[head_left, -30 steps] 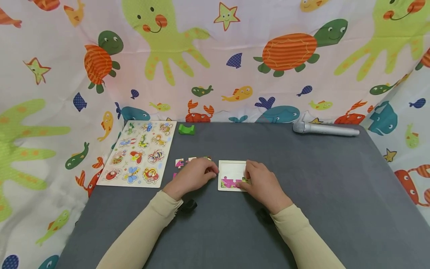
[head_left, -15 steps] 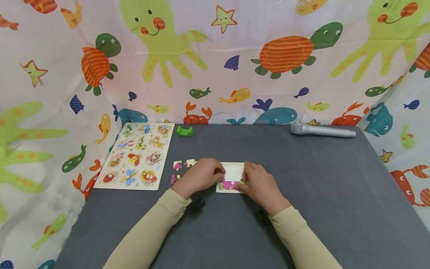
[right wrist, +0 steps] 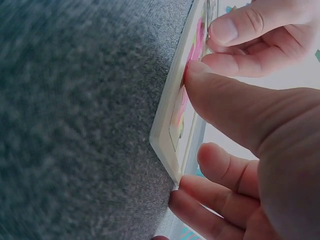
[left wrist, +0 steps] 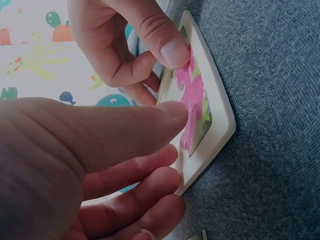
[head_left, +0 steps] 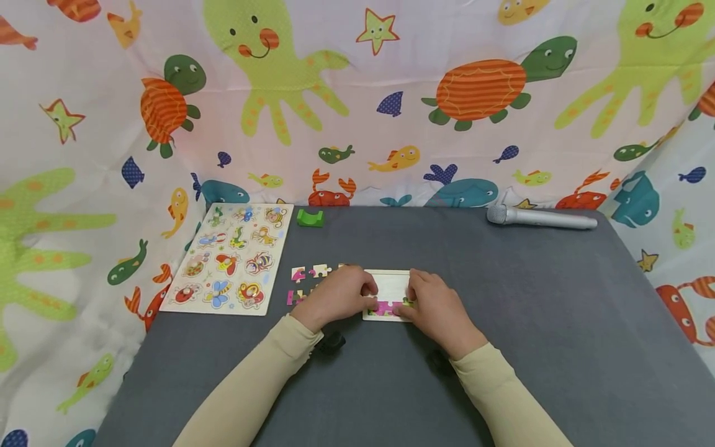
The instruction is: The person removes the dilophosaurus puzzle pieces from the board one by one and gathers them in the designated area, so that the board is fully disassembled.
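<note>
A small white puzzle tray (head_left: 391, 280) lies before me, with joined pink and green jigsaw pieces (head_left: 383, 308) along its near side. My left hand (head_left: 339, 295) reaches over the tray's left side. In the left wrist view its thumb touches the pink pieces (left wrist: 192, 100), while its other fingers are loosely bent near the rim, with no piece visible among them. My right hand (head_left: 441, 309) holds the tray's right side. The right wrist view has its thumb on the pink pieces (right wrist: 184, 97) and fingertips at the tray corner.
Loose jigsaw pieces (head_left: 298, 274) lie left of the tray, partly hidden by my left hand. Farther left is an insect picture board (head_left: 227, 264). A green block (head_left: 310, 218) and a grey microphone (head_left: 542, 217) lie at the back of the grey table (head_left: 503, 273), before a patterned curtain (head_left: 357, 81).
My left hand has moved right, from beside the tray to over its left side, uncovering more loose pieces. The right hand stays at the tray's right side.
</note>
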Available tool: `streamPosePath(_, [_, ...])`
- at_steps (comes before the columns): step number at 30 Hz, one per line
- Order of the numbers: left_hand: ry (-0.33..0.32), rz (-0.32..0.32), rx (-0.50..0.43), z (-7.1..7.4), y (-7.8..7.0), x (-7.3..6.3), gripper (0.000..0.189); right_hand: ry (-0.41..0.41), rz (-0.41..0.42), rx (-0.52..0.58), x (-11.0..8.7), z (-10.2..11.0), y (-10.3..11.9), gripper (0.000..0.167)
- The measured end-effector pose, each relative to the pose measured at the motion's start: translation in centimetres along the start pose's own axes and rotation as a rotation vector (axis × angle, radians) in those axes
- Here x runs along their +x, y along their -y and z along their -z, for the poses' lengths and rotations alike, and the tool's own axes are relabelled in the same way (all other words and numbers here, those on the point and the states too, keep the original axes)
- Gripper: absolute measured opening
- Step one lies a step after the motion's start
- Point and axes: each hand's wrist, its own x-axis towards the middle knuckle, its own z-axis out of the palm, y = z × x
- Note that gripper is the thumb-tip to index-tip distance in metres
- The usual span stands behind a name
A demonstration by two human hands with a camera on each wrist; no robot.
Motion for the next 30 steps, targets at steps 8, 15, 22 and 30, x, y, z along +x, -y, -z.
streamPosePath(8, [0.023, 0.007, -0.008, 0.07, 0.08, 0.05, 0.018, -0.002, -0.003, 0.005, 0.04, -0.08, -0.1, 0.044])
streamPosePath(15, [0.03, -0.008, -0.005, 0.01, 0.25, 0.08, 0.02, 0.007, -0.01, 0.009, 0.05, -0.1, -0.02, 0.044])
streamPosePath(22, [0.036, -0.017, -0.029, 0.05, 0.28, 0.12, 0.021, 0.003, -0.01, 0.006, 0.12, 0.03, 0.11, 0.044])
streamPosePath(30, [0.064, 0.013, -0.074, 0.19, -0.06, -0.07, 0.027, -0.001, -0.004, 0.012, -0.03, 0.0, 0.07, 0.045])
